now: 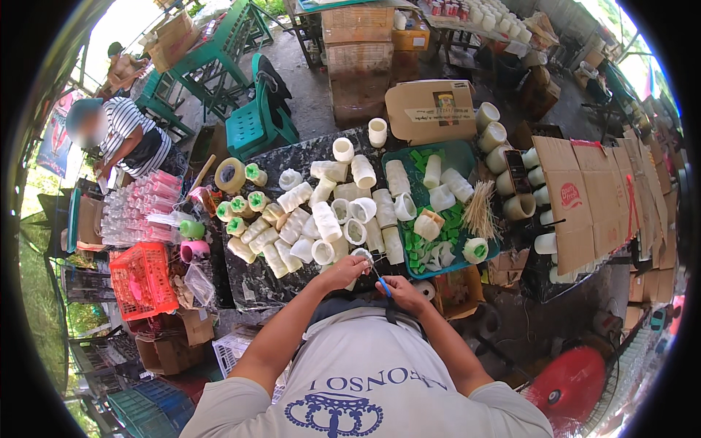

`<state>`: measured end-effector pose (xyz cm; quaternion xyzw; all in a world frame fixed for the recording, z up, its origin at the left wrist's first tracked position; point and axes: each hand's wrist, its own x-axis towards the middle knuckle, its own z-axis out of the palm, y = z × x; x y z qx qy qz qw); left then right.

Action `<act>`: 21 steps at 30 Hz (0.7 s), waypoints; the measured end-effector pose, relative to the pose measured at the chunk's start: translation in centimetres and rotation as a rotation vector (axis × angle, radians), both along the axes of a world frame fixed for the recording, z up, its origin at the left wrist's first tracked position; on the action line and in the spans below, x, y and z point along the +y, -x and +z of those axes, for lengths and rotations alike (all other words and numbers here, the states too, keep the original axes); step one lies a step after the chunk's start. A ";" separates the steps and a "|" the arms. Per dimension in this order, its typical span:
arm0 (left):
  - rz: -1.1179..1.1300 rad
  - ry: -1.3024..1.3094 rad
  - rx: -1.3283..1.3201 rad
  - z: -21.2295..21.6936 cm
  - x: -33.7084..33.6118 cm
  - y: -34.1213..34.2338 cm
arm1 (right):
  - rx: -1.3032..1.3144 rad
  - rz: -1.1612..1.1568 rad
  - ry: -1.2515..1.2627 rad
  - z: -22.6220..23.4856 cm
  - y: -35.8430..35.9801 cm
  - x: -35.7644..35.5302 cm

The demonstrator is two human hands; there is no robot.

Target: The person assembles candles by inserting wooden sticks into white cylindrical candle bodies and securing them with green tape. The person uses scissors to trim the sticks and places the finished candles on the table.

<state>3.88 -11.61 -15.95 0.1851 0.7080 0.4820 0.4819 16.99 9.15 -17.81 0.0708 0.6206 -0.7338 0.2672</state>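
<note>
Close to my body at the table's near edge, my left hand (347,271) is closed on a small white ring-shaped piece (362,253). Beside it, my right hand (404,293) grips a thin metal tool with a blue handle (385,286). The tool's slim metal end reaches up to the white piece; its exact kind is too small to tell. Just beyond both hands lies a heap of white hollow cylinders (326,222), some upright and some on their sides. Several white cylinders with green inside (239,204) stand at the heap's left.
A green tray (467,267) holds green pieces, white cylinders and thin sticks (480,209). A tape roll (230,176), pink-and-clear plastic items (142,208) and a red crate (144,281) are leftward. Cardboard (584,208) covers the right side. A person (131,131) sits at far left.
</note>
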 end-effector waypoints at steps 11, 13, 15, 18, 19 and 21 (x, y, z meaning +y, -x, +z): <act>-0.029 0.034 -0.015 0.5 0.1 0.0 | 0.017 0.005 -0.005 0.3 -0.4 -0.2; -0.031 0.058 -0.037 0.1 0.0 -0.2 | 0.023 0.022 0.000 -0.2 -0.1 -0.1; -0.035 0.041 -0.053 0.1 0.1 -0.7 | 0.022 -0.011 0.042 -2.6 -0.3 -0.4; 0.036 -0.085 -0.073 -0.7 -0.3 -0.9 | 0.015 0.003 0.046 -3.2 -0.3 -0.9; 0.045 -0.089 -0.075 -1.0 -0.5 -0.9 | 0.029 0.001 0.015 -3.5 -0.5 -0.9; 0.038 -0.053 -0.119 -0.6 -0.4 -0.6 | 0.026 0.011 -0.035 -3.8 -0.8 -0.9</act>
